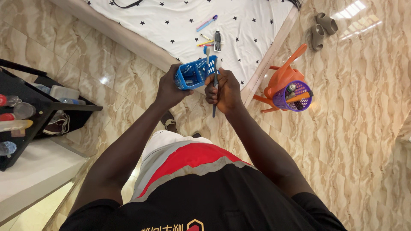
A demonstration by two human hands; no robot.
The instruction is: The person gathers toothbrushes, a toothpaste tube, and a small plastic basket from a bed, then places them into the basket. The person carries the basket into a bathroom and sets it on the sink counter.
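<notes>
Here, 1 blue basket (191, 74), 2 toothbrushes (215, 81)

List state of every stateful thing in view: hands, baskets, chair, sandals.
left hand: closed on blue basket, held up and tipped
right hand: gripping toothbrush, head at basket rim
purple basket: on orange chair, filled with items
pens: loose on starred sheet
sandals: on floor, unworn

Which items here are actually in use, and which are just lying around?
In use:
left hand holding blue basket
right hand gripping toothbrush

Lying about:
pens on star-print sheet
purple basket on orange stool
sandals
black shelf
</notes>
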